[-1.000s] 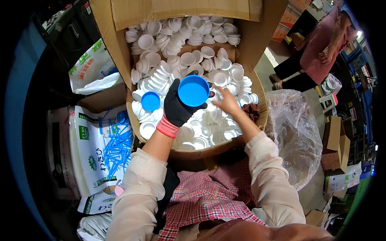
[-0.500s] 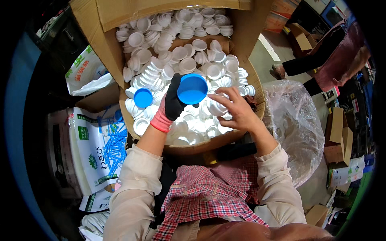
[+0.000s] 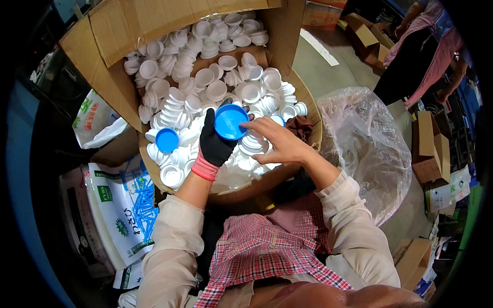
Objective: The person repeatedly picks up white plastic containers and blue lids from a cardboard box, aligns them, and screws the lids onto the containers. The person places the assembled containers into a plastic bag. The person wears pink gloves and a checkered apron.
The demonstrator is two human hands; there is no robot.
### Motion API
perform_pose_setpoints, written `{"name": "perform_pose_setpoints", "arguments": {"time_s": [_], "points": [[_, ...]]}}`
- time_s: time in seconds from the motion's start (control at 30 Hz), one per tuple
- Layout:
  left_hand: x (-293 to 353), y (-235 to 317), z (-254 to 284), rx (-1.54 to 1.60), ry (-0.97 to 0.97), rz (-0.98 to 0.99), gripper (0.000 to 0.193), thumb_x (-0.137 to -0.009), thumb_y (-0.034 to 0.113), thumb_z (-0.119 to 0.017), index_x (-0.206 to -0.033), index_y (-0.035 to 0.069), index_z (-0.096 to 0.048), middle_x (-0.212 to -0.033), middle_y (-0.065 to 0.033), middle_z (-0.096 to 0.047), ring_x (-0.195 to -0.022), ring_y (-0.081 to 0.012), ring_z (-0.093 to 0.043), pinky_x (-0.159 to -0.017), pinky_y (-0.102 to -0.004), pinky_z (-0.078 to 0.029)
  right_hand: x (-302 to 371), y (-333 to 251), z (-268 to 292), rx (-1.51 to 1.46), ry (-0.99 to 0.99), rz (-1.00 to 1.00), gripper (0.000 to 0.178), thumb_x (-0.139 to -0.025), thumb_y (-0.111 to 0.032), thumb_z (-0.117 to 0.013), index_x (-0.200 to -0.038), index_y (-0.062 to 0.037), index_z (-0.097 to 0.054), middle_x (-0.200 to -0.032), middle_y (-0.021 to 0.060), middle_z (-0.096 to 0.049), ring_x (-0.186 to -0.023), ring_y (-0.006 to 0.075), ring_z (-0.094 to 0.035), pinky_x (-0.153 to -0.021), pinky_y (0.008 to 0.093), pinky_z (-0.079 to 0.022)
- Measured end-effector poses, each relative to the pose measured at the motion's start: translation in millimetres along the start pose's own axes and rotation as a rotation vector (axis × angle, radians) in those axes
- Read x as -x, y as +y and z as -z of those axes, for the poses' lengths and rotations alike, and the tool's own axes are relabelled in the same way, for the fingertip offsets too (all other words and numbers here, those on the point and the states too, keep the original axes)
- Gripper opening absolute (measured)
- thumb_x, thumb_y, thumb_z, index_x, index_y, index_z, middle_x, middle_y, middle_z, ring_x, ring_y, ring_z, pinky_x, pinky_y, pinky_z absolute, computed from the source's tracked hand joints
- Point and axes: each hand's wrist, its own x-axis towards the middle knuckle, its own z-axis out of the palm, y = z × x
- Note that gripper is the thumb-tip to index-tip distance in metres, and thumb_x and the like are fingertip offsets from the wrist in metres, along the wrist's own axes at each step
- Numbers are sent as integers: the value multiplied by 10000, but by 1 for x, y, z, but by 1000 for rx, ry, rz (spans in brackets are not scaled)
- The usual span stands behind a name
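My left hand (image 3: 215,143), in a black glove with a pink cuff, grips a round blue plastic lid (image 3: 231,122) with its hollow side up. My bare right hand (image 3: 280,139) is beside it, fingers stretched and thumb apart, the fingertips at the lid's right rim. Both hands are above a heap of white plastic lids (image 3: 215,91), many nested in stacks. A second blue lid (image 3: 167,139) lies on the heap at the left. Behind my right fingers, part of another blue piece (image 3: 278,120) shows.
The lids fill a large cardboard box (image 3: 115,41) with raised flaps. Dark brown cloth (image 3: 299,128) lies inside its right edge. Left are a printed white bag (image 3: 115,205) and thin blue strips (image 3: 144,197); right, a clear plastic bag (image 3: 364,154) and cartons (image 3: 429,149). A co-worker (image 3: 421,56) stands far right.
My right hand has come left to the held lid's rim. The left hand still holds it. The whole view has shifted, and the co-worker's posture has changed.
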Motion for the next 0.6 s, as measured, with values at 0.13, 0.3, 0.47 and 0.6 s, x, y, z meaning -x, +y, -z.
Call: {"name": "perform_pose_setpoints", "arguments": {"time_s": [0.13,0.3,0.47,0.6], "points": [[1,12,-8,76,65,-94,625,-935,550,-485,-1380,115,-425,-1392,-219,-449,-1318,-479,-371,-1062,-669,-295,7,18,10,-573,56,-229,731,-764,-157,-734,-1430,-162,-434,-1307,84,-520,-1149,180,-519,-868,332,-472],[8,26,-13,112,-22,-49,723,-915,623,-461,-1451,152,-351,-1426,-221,-407,-1341,-487,-340,-1038,-678,-313,7,33,19,-1474,383,-198,681,-776,-117,-753,-1387,-124,-452,-1317,92,-515,-1202,228,-522,-990,396,-447],[10,22,-25,-25,-36,-15,725,-924,637,-422,-1454,147,-354,-1412,-195,-430,-1324,-443,-395,-984,-634,-398,4,35,17,-1488,359,-161,573,-781,-45,-723,-1297,-124,-488,-1332,90,-496,-1179,229,-522,-971,413,-450],[10,20,-23,60,-101,28,704,-944,601,-408,-1466,136,-326,-1425,-224,-413,-1314,-443,-405,-958,-634,-428,-1,28,13,-1347,449,-117,276,-785,12,-704,-1006,-97,-581,-1313,90,-512,-1117,199,-544,-936,331,-461]]}}
